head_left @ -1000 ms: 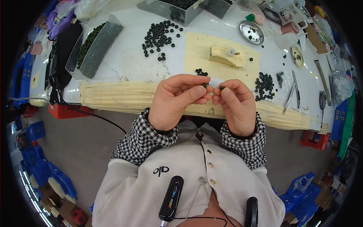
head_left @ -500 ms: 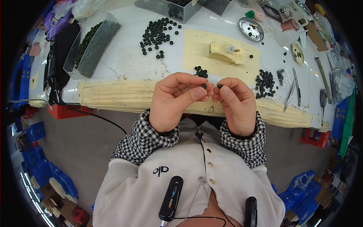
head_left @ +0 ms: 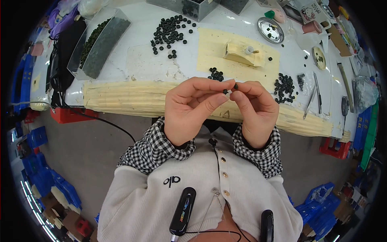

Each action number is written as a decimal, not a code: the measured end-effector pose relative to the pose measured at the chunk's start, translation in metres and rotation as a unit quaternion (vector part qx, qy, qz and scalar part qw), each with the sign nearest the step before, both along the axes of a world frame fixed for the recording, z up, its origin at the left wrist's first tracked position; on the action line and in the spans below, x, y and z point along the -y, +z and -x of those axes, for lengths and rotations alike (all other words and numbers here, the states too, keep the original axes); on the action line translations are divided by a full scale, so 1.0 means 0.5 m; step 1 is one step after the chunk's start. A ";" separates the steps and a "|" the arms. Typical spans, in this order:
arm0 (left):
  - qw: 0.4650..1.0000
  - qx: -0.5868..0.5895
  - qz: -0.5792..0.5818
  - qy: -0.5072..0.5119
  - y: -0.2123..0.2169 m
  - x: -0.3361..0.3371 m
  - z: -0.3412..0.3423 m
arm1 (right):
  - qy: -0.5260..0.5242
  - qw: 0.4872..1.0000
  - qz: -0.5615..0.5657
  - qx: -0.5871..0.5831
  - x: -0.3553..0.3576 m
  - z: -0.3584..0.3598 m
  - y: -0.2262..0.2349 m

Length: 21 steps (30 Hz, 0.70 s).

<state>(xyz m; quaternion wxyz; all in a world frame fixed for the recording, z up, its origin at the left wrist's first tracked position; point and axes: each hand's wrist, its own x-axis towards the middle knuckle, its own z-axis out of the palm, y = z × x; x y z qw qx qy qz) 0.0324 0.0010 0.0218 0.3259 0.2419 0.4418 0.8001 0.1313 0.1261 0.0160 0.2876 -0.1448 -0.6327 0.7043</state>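
Both my hands are raised above the table's front edge, fingertips close together. My left hand [head_left: 189, 109] pinches a small dark green piece [head_left: 225, 92] between thumb and forefinger. In my right hand [head_left: 257, 111], a small round black piece [head_left: 236, 86] sits between thumb and forefinger, right beside the green one. Whether the two pieces touch is too small to make out. Just beyond my fingers lies a small cluster of black round pieces [head_left: 216, 74]. A larger heap of similar black pieces [head_left: 284, 87] lies to the right of my right hand.
Loose black rings [head_left: 170, 31] are spread at the back. A clear bin [head_left: 109, 44] with green bits stands at left. A block with a peg [head_left: 244, 53] sits on a yellow sheet [head_left: 207, 48]. A metal dish [head_left: 271, 30], tweezers [head_left: 310, 101] and a screwdriver [head_left: 344, 107] are at right.
My hands have drawn closer together, fingertips nearly meeting. The black piece in my right hand is now slightly higher, and the left hand's piece has moved right toward it.
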 end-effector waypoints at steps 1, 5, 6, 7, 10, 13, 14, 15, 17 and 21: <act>1.000 0.000 0.002 0.002 0.001 0.000 0.000 | 0.003 1.000 -0.002 -0.002 -0.001 0.000 -0.001; 1.000 0.006 -0.007 -0.007 0.000 0.001 -0.001 | -0.005 1.000 0.007 0.001 0.002 0.000 -0.001; 1.000 0.006 -0.008 -0.007 0.002 0.001 -0.001 | -0.004 1.000 0.008 0.000 0.002 0.001 0.000; 1.000 0.005 -0.008 -0.008 0.003 0.001 -0.001 | -0.003 1.000 0.010 -0.001 0.002 0.001 -0.001; 1.000 0.003 -0.012 -0.013 0.002 0.001 0.000 | -0.004 1.000 0.024 -0.003 0.003 0.003 0.002; 1.000 0.010 -0.013 -0.020 -0.002 0.002 0.002 | -0.013 0.999 0.027 0.014 0.009 0.004 0.014; 1.000 0.014 -0.013 -0.021 -0.003 0.002 0.003 | -0.017 0.999 0.025 0.023 0.010 0.004 0.016; 1.000 0.012 -0.004 -0.016 -0.005 0.002 0.003 | -0.024 1.000 0.006 0.015 0.009 0.004 0.012; 1.000 0.009 0.012 -0.005 -0.009 0.003 0.004 | -0.037 0.999 -0.033 -0.002 0.004 0.003 0.001; 0.997 -0.051 0.049 0.010 -0.011 0.008 0.009 | -0.045 0.968 -0.246 -0.008 -0.004 0.005 0.019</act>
